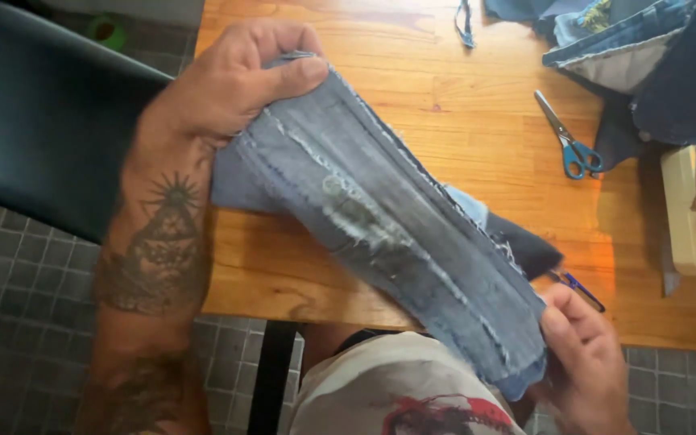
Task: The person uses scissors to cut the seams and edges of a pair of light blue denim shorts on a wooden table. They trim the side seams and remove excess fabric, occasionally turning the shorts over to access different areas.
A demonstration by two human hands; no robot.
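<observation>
A wooden table [461, 145] fills most of the view from above, its near edge crossing in front of the person, with grey tiled floor [18, 290] below and a dark chair [42, 121] at the left. Stretched above the table's near edge is a long strip of folded blue denim [388, 217], worn and frayed along its seams, its long axis running on a diagonal from upper left, farther from the person, to lower right, close to the body. The strip lies between the two hands, each holding one end. The left hand [235, 80] is closed around the far upper end, thumb pressed on top of the cloth and fingers curled beneath. The right hand [586, 354] pinches the near lower end at the bottom right, fingers closed on the edge; a thin blue pen-like tool [582, 288] seems to poke out just above this hand, though whether the hand holds it is unclear. A heap of more denim pieces [646, 56] sits at the table's upper right corner. Beside that heap, well apart from both hands, lies a pair of scissors with blue handles [569, 137]. A pale boxy object [694, 217] shows at the right edge.
</observation>
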